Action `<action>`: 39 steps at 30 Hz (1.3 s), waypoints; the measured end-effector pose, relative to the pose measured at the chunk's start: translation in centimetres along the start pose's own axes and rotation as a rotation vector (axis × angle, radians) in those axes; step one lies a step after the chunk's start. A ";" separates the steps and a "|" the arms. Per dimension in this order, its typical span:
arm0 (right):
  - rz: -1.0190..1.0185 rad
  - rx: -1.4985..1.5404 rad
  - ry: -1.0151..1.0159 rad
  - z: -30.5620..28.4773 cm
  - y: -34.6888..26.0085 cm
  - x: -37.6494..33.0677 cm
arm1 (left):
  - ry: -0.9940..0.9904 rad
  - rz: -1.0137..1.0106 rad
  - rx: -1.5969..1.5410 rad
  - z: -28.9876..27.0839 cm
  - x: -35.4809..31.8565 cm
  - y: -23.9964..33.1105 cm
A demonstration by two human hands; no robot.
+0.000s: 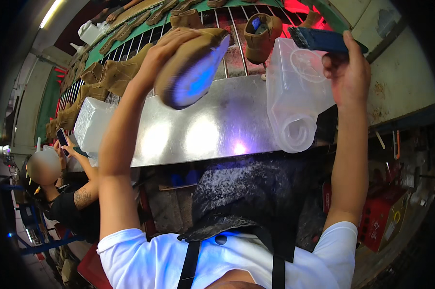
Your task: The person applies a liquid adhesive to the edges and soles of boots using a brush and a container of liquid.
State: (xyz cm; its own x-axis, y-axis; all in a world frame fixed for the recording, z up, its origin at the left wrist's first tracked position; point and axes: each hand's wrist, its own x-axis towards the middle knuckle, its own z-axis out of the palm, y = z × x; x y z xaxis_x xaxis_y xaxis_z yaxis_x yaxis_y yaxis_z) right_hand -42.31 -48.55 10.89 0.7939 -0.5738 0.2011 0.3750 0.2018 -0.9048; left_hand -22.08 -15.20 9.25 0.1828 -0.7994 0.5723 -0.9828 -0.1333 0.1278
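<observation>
My left hand [168, 47] grips a tan boot [179, 72] by its upper, raised over the metal bench. The boot's underside faces right and toward me, lit blue and violet, its edge blurred by motion. On the right, my right hand [348, 72] is closed on the handle of a flat dark blue brush [326, 41]. The dark, ragged end of the brush points left toward the boot, well apart from it. Below the brush stands a translucent plastic jug [292, 82], its round mouth turned toward me.
Beyond the metal bench [188, 130], a rod rack carries tan boots [263, 38] and soles [126, 33] beside a green strip. Another translucent container [90, 123] sits at the bench's left. A seated person [65, 192] holds a phone there. A red box [381, 216] stands lower right.
</observation>
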 end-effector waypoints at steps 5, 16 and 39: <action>-0.029 -0.029 0.108 1.6 2.1 0.3 | -0.299 0.408 0.375 3.7 4.8 -7.7; 0.039 -0.047 0.204 2.0 1.5 -0.2 | -0.332 0.803 0.562 15.4 8.6 -18.6; 0.009 -0.099 0.193 1.8 1.7 -0.3 | 0.269 -0.157 0.036 12.3 -2.3 -0.3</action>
State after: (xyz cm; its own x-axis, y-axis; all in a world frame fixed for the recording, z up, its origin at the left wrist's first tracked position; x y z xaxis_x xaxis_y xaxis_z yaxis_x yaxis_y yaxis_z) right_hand -41.01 -46.62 9.99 0.6873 -0.7153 0.1263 0.3125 0.1342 -0.9404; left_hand -22.54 -20.56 -2.03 0.3281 -0.5841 0.7424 -0.9414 -0.2675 0.2056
